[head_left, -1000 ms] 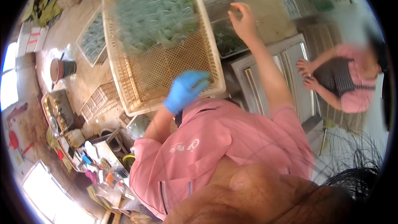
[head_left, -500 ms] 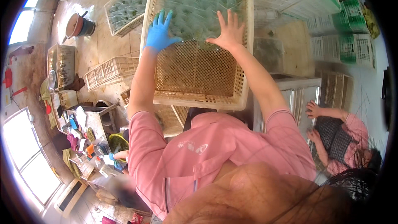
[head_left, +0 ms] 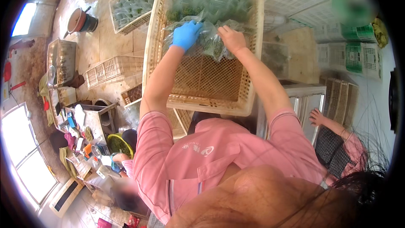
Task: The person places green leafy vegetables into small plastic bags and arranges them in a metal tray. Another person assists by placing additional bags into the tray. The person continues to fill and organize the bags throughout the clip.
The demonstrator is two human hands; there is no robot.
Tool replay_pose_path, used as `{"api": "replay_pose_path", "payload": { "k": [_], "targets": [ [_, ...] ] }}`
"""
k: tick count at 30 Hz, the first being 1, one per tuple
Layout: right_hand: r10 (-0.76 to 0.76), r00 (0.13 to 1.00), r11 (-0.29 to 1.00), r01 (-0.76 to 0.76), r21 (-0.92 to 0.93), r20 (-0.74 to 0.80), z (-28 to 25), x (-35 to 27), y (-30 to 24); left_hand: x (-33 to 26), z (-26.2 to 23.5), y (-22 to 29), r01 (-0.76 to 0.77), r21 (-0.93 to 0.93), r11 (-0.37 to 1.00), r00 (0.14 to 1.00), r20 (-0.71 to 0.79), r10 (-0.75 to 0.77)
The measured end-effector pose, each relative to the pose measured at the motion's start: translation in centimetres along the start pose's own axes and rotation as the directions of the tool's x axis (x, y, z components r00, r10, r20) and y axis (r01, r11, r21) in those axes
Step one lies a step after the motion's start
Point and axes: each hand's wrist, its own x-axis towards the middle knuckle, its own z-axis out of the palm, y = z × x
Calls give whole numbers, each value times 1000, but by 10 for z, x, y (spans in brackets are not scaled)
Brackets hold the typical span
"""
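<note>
At the far side of a cream plastic crate (head_left: 148, 71), a blue-gloved left hand (head_left: 186, 36) and a bare right hand (head_left: 232, 39) work side by side on the clear bags (head_left: 215, 47) of greenery nearest the wearer. The right hand's fingers curl around crumpled film, apparently pinching it; the left hand lies bent over the plastic, though whether it has closed on any cannot be told. Set apart, the two hands seem placed to steady the slippery film from both sides. Behind them, more bagged greens (head_left: 211, 0) stand in close rows, probably so that each props its neighbour. Lattice flooring shows in the crate's near half, an open weave likely meant to let air and water through. On the floor to the left, a second crate (head_left: 134, 24) holds similar bags. At right, a co-worker's hand (head_left: 317, 117) rests by a metal-edged bench (head_left: 307, 90).
</note>
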Motion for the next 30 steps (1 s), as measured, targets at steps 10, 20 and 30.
{"api": "replay_pose_path", "payload": {
  "k": [10, 20, 30],
  "targets": [
    [-323, 917, 946, 308, -100, -233, -108, 59, -38, -22, -87, 19, 160, 71, 985, 873, -475, -107],
    [-290, 903, 896, 140, -422, -317, -271, -85, -33, -35, -149, 187, -137, 63, 989, 806, -573, 148],
    [419, 842, 732, -535, -421, -341, -365, -416, -29, -67, -59, 471, -767, -149, 624, 628, -369, 685]
  ]
}}
